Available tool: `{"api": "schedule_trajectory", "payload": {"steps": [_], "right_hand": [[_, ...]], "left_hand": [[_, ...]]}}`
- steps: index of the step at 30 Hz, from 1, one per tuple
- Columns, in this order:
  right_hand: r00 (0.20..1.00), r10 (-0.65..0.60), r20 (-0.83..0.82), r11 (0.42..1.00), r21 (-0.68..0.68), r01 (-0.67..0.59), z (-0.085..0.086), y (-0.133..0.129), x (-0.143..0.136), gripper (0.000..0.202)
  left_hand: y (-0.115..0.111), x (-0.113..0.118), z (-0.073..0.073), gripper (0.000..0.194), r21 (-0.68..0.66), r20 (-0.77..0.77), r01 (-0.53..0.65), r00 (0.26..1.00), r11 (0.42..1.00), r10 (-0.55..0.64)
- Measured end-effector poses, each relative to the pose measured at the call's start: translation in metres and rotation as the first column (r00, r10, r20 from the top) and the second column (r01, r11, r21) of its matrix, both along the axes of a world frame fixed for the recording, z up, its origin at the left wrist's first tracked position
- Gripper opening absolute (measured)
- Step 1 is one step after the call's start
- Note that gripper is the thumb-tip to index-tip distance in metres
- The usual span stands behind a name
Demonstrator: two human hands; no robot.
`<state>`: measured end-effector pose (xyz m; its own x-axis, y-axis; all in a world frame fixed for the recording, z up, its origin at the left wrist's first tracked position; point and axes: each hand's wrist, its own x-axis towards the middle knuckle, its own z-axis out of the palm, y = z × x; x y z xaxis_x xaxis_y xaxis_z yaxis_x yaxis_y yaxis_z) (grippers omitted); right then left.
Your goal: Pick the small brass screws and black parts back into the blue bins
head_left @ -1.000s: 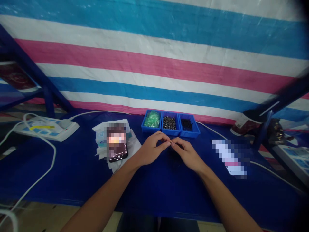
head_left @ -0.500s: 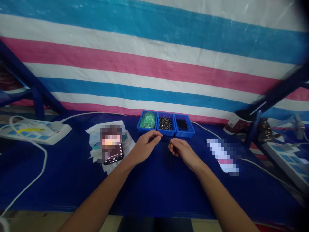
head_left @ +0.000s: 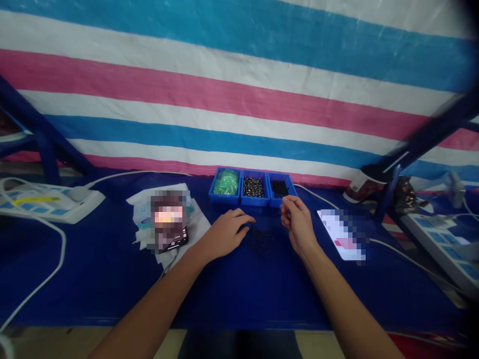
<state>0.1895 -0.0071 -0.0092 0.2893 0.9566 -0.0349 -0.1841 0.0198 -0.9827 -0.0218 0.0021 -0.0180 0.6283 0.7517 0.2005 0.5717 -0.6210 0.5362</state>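
My left hand (head_left: 231, 230) hovers low over the blue tabletop, its thumb and forefinger apart with nothing visible between them. Just right of its fingertips lies a loose patch of small dark pieces (head_left: 262, 239), too dim to make out singly. My right hand (head_left: 298, 222) is raised before the right-hand bin (head_left: 276, 202), fingers curled and pressed together; what they hold, if anything, is hidden. That bin contains small black parts (head_left: 279, 188). Beside it, the middle blue bin (head_left: 254, 201) has small shiny metal-and-black parts (head_left: 253, 187). Green pieces (head_left: 226, 182) fill the left bin (head_left: 223, 199).
On the left, a phone (head_left: 175, 242) lies on white plastic packaging (head_left: 200, 219), with a power strip (head_left: 80, 209) farther out. At right are a lit phone (head_left: 333, 229), a dark red cup (head_left: 361, 184) and another power strip (head_left: 445, 244). A striped sheet (head_left: 239, 89) hangs behind.
My hands have moved apart. The right has gone right and up toward the right-hand bin; the left has dropped slightly, its fingers opening. The dark pieces between them now show. The view has shifted slightly.
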Motion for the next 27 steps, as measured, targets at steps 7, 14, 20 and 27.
{"api": "schedule_trajectory", "payload": {"steps": [7,14,20,27], "right_hand": [[0.805,0.258,0.534,0.96,-0.047,-0.276,-0.007,-0.001,0.005,0.017],[0.392,0.327,0.86,0.895,-0.148,-0.42,-0.011,-0.008,-0.003,0.022],[0.417,0.301,0.858,0.894,-0.101,-0.436,-0.006,-0.009,-0.007,0.023],[0.47,0.241,0.849,0.919,-0.044,-0.392,-0.008,-0.009,-0.008,0.02]], "left_hand": [[0.0,0.003,-0.003,0.03,0.049,-0.092,0.028,0.995,0.998,-0.024],[0.0,0.001,-0.004,0.027,0.1,-0.172,-0.018,0.985,0.995,0.035],[0.0,0.001,0.0,0.022,0.121,-0.184,-0.094,0.976,0.988,0.115],[0.001,0.003,-0.005,0.022,0.092,-0.171,-0.06,0.982,0.994,0.075]]}}
